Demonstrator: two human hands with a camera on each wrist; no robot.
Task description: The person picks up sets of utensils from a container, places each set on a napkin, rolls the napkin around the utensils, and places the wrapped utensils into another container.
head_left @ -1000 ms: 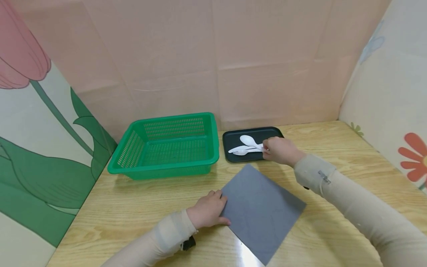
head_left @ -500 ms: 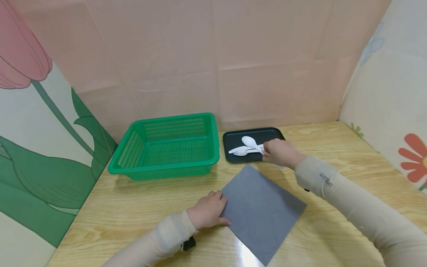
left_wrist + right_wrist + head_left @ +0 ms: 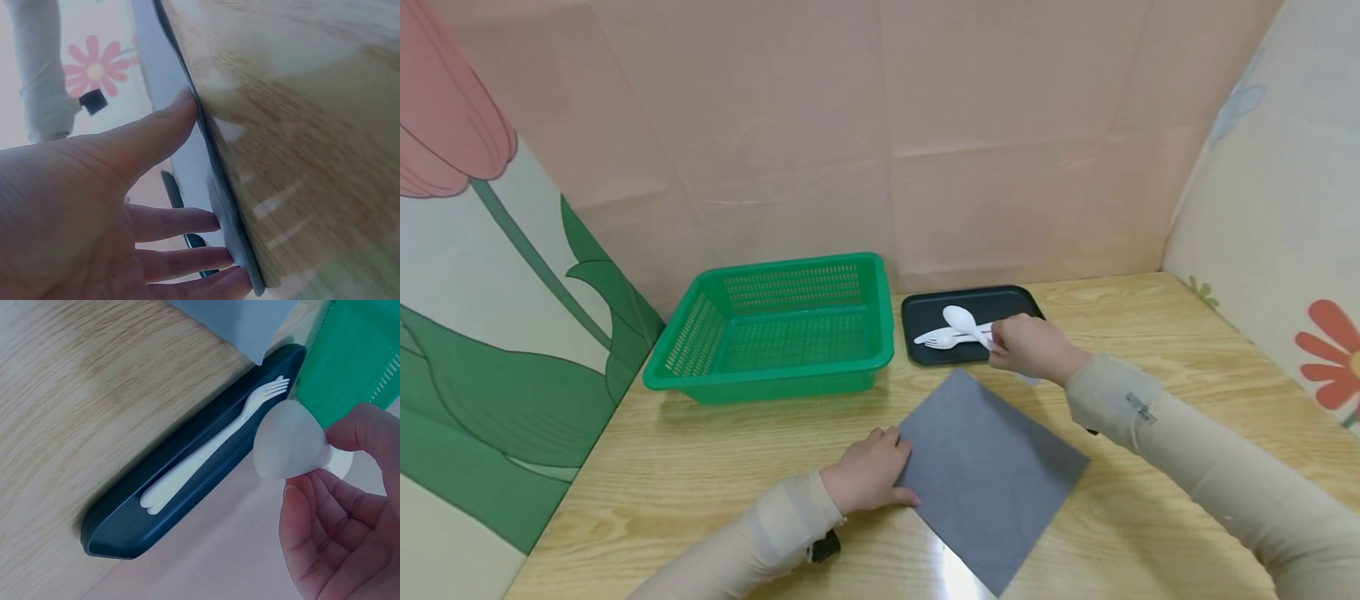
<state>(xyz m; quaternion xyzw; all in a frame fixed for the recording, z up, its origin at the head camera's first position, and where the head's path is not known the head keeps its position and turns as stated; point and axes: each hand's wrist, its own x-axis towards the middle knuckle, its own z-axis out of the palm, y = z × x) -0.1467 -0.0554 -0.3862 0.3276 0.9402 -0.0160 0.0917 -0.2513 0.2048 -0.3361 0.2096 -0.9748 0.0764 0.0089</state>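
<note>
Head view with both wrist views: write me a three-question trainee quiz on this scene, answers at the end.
1. True or false: the left hand touches the edge of the flat grey cloth-like square.
2. Which item does the right hand hold?
A) white plastic fork
B) white plastic spoon
C) white plastic knife
3. In the head view, what stands just left of the black rectangular tray?

Key:
1. True
2. B
3. The green perforated plastic basket
</note>
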